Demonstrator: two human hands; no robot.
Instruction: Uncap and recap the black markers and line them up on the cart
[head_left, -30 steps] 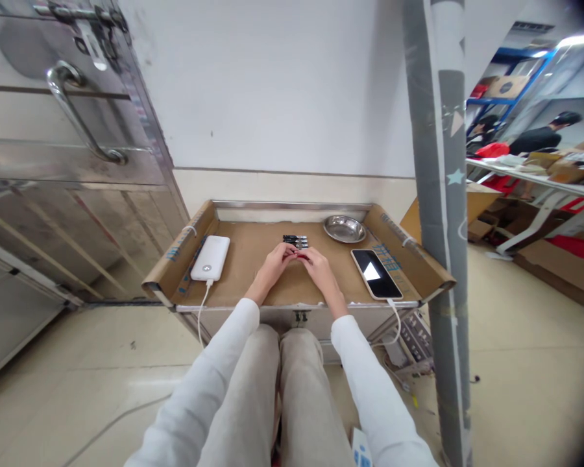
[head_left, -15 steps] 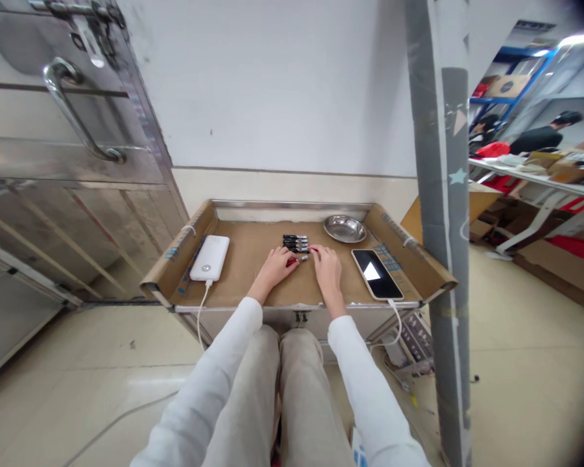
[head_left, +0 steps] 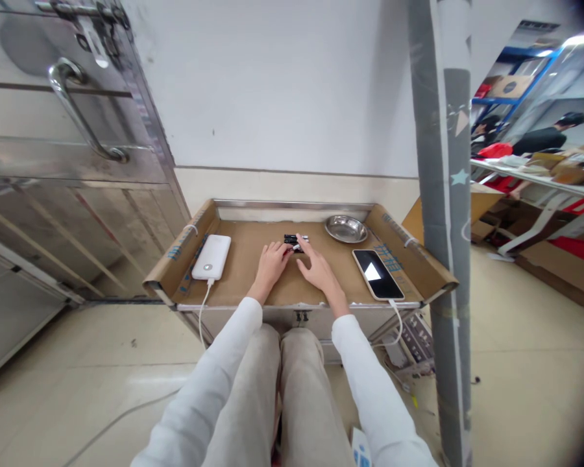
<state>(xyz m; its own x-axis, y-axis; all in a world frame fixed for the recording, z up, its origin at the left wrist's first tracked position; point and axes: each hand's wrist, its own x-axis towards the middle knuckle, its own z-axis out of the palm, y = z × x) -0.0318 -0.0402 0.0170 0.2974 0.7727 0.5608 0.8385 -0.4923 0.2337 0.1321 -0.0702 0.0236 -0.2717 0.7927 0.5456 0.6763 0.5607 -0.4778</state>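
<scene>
Short black marker-like sticks (head_left: 292, 239) with shiny pale ends lie side by side on the cardboard surface, partly covered by my fingers. My left hand (head_left: 270, 267) is at their near-left side, fingers pinched on a small reddish stick with a pale end (head_left: 296, 248); the hand hides most of it. To the right, my right hand (head_left: 320, 270) rests low over the cardboard with thumb and index finger apart and nothing visible between them. Its index fingertip reaches the right ends of the black sticks; whether it touches them I cannot tell.
A white power bank (head_left: 212, 257) with a cable lies at the left of the cardboard-lined cart top (head_left: 243, 233). On the right are a round metal dish (head_left: 346, 228) and a phone (head_left: 378, 275) with a cable. A wrapped pole (head_left: 455, 259) stands beside the cart's right edge.
My right hand has opened its fingers, and the red stick end seen at its fingertips no longer shows. My left hand has shifted the reddish stick up, closer to the black ones.
</scene>
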